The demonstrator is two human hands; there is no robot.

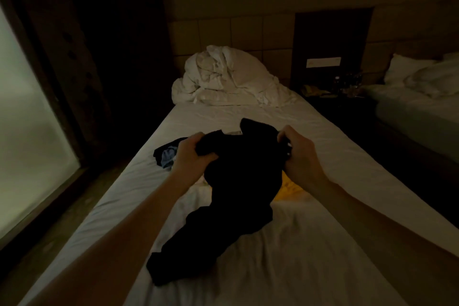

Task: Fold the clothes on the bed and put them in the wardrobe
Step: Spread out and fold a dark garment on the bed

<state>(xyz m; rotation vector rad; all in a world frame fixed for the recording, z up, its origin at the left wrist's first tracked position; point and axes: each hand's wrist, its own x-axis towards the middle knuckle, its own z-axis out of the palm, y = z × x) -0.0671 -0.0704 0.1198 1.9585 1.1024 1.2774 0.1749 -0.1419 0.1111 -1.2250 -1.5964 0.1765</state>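
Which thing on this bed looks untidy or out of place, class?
The white duvet is bunched in a heap at the headboard end, not spread flat. A small dark and blue clothing pile lies crumpled near the left edge.

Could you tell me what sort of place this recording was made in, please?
Probably a hotel twin room, dimly lit. There is a white-sheeted bed with a bundled duvet against a padded panel headboard, and a second bed beside it. Both hands grip a black garment.
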